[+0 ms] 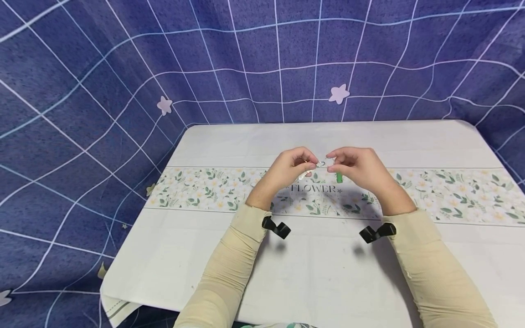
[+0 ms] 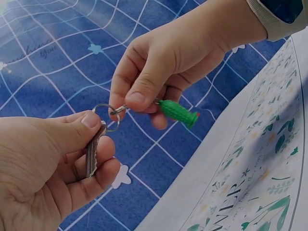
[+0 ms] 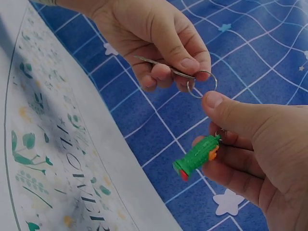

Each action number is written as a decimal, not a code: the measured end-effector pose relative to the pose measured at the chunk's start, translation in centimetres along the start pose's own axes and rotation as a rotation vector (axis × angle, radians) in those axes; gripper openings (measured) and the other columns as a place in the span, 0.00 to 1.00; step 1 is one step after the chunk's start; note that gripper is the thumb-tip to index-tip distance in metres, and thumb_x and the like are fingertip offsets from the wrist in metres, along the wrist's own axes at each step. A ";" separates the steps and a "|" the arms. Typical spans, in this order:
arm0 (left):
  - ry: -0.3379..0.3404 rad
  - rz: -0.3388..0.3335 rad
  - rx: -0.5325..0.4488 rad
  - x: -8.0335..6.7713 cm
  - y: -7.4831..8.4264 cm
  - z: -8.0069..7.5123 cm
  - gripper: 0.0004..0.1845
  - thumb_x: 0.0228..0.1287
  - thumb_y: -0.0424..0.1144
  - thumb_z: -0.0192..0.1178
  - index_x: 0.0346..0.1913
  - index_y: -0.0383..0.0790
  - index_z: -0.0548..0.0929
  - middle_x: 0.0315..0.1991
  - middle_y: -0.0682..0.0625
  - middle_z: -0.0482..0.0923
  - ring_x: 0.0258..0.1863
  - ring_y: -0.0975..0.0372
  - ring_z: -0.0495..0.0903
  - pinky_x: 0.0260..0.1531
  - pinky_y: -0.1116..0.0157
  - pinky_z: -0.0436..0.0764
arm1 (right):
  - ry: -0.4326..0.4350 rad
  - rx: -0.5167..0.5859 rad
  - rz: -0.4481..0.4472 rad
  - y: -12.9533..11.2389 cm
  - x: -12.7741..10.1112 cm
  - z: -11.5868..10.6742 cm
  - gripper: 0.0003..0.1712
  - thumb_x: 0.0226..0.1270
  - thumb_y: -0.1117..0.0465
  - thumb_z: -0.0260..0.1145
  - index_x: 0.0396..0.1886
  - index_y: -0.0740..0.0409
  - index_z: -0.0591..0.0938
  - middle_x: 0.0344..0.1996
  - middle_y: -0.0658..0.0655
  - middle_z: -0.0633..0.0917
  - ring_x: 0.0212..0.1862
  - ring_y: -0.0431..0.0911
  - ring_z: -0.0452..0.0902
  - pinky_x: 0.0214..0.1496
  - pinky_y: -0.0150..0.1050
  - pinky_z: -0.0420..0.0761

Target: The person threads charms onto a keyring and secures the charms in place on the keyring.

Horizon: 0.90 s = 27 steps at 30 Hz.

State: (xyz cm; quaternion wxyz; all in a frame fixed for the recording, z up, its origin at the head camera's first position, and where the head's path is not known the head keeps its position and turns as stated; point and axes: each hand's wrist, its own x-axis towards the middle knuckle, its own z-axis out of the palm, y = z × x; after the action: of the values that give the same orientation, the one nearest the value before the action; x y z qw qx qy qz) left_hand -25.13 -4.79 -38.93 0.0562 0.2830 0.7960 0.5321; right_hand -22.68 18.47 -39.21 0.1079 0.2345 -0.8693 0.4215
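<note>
Above the table, my left hand [image 1: 294, 165] pinches a silver key [image 2: 94, 151] and the edge of a metal split ring [image 2: 107, 117] between thumb and index finger. Facing it, my right hand [image 1: 357, 167] holds the small metal link of a keychain against the ring's other side. From that link hangs a green figure charm [image 3: 196, 155] with orange and red details, below the right fingers. In the right wrist view the key [image 3: 163, 66] lies along the left fingers. The link's end is mostly hidden by the right thumb.
A white table cover [image 1: 328, 264] with a floral band and the word FLOWER lies under both hands. Behind and to the left hangs a blue curtain [image 1: 262, 54] with white grid lines and stars. Black wrist mounts [image 1: 277, 228] sit on both sleeves.
</note>
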 end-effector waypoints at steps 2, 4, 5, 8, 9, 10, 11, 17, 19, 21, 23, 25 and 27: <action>-0.017 -0.007 -0.012 0.0 -0.1 0.0 0.06 0.70 0.31 0.63 0.46 0.33 0.82 0.40 0.44 0.83 0.33 0.61 0.84 0.43 0.52 0.84 | -0.008 -0.022 -0.029 0.2 0.0 -0.2 0.16 0.62 0.65 0.76 0.49 0.62 0.87 0.27 0.52 0.88 0.32 0.45 0.85 0.37 0.26 0.79; -0.029 -0.007 -0.016 0.0 -0.3 0.0 0.07 0.70 0.31 0.63 0.47 0.33 0.81 0.38 0.45 0.82 0.32 0.60 0.82 0.43 0.47 0.83 | -0.021 -0.046 -0.059 0.4 -0.1 -0.3 0.16 0.60 0.65 0.76 0.49 0.63 0.87 0.27 0.52 0.88 0.30 0.44 0.85 0.37 0.27 0.80; -0.032 -0.006 -0.012 0.0 -0.4 0.0 0.07 0.70 0.31 0.63 0.48 0.33 0.81 0.37 0.45 0.82 0.31 0.60 0.82 0.43 0.46 0.82 | -0.029 -0.056 -0.071 0.5 -0.1 -0.4 0.16 0.60 0.66 0.76 0.48 0.63 0.87 0.27 0.52 0.88 0.30 0.44 0.85 0.36 0.28 0.80; -0.034 -0.002 0.006 0.0 -0.7 -0.1 0.08 0.71 0.32 0.62 0.49 0.35 0.80 0.35 0.46 0.81 0.31 0.59 0.82 0.42 0.47 0.82 | -0.057 -0.096 -0.105 0.7 -0.1 -0.8 0.16 0.60 0.65 0.76 0.48 0.62 0.87 0.28 0.51 0.88 0.29 0.43 0.83 0.36 0.34 0.82; -0.035 -0.002 0.009 0.0 -0.7 -0.1 0.08 0.71 0.32 0.62 0.50 0.35 0.80 0.35 0.47 0.81 0.31 0.59 0.82 0.42 0.47 0.82 | -0.067 -0.113 -0.114 0.7 -0.1 -0.9 0.16 0.60 0.65 0.76 0.48 0.62 0.87 0.28 0.51 0.88 0.29 0.42 0.83 0.36 0.36 0.82; -0.036 -0.005 0.014 0.0 -0.8 -0.1 0.09 0.72 0.32 0.62 0.51 0.35 0.80 0.35 0.47 0.81 0.32 0.59 0.82 0.41 0.47 0.82 | -0.076 -0.129 -0.120 0.8 -0.1 -1.1 0.16 0.60 0.64 0.76 0.48 0.61 0.87 0.28 0.50 0.88 0.29 0.42 0.83 0.36 0.38 0.82; -0.037 -0.009 0.012 0.0 -0.9 -0.1 0.09 0.72 0.33 0.62 0.51 0.35 0.79 0.35 0.47 0.81 0.32 0.59 0.82 0.41 0.47 0.82 | -0.086 -0.145 -0.128 0.8 -0.1 -1.2 0.16 0.61 0.64 0.76 0.49 0.61 0.87 0.28 0.50 0.88 0.30 0.42 0.82 0.36 0.40 0.82; -0.053 -0.042 -0.023 0.1 -1.2 -0.1 0.10 0.73 0.32 0.61 0.53 0.34 0.78 0.37 0.46 0.81 0.34 0.58 0.82 0.44 0.44 0.80 | -0.153 -0.232 -0.184 0.8 0.1 -2.1 0.16 0.61 0.63 0.76 0.48 0.58 0.85 0.27 0.48 0.86 0.28 0.39 0.79 0.33 0.41 0.80; -0.056 -0.053 -0.022 0.2 -1.3 0.0 0.10 0.72 0.32 0.61 0.53 0.36 0.78 0.37 0.46 0.82 0.34 0.58 0.82 0.44 0.47 0.81 | -0.177 -0.252 -0.204 0.8 0.0 -2.3 0.16 0.61 0.63 0.76 0.48 0.58 0.85 0.27 0.48 0.86 0.29 0.39 0.79 0.34 0.42 0.80; -0.060 -0.064 -0.017 0.3 -1.4 0.0 0.09 0.72 0.32 0.61 0.52 0.38 0.79 0.37 0.46 0.82 0.34 0.58 0.82 0.43 0.51 0.83 | -0.201 -0.263 -0.220 0.9 -0.1 -2.5 0.16 0.61 0.65 0.76 0.48 0.57 0.84 0.28 0.48 0.87 0.30 0.40 0.81 0.36 0.43 0.81; -0.060 -0.074 -0.007 0.3 -1.4 -0.1 0.09 0.72 0.32 0.62 0.51 0.38 0.79 0.37 0.45 0.82 0.34 0.58 0.82 0.40 0.56 0.82 | -0.221 -0.268 -0.237 1.0 -0.1 -2.6 0.16 0.60 0.67 0.76 0.47 0.58 0.84 0.30 0.49 0.87 0.33 0.42 0.83 0.39 0.44 0.83; -0.061 -0.086 -0.001 0.3 -1.5 -0.2 0.09 0.71 0.32 0.62 0.51 0.37 0.79 0.37 0.44 0.83 0.34 0.59 0.82 0.39 0.58 0.82 | -0.230 -0.265 -0.260 1.1 -0.1 -2.7 0.16 0.59 0.69 0.76 0.46 0.59 0.84 0.32 0.50 0.88 0.36 0.44 0.84 0.40 0.45 0.84; -0.062 -0.097 0.004 0.3 -1.5 -0.3 0.09 0.71 0.31 0.63 0.50 0.37 0.79 0.37 0.43 0.84 0.34 0.59 0.82 0.39 0.57 0.82 | -0.225 -0.262 -0.281 1.3 0.0 -2.9 0.15 0.57 0.70 0.77 0.44 0.59 0.84 0.34 0.50 0.88 0.37 0.45 0.85 0.41 0.45 0.84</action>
State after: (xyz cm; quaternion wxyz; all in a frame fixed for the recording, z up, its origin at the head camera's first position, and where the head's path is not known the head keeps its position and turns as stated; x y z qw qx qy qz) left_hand -26.08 -5.31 -40.04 0.1058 0.2607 0.8078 0.5179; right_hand -23.34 21.45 -38.34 0.0974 0.3830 -0.8819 0.2569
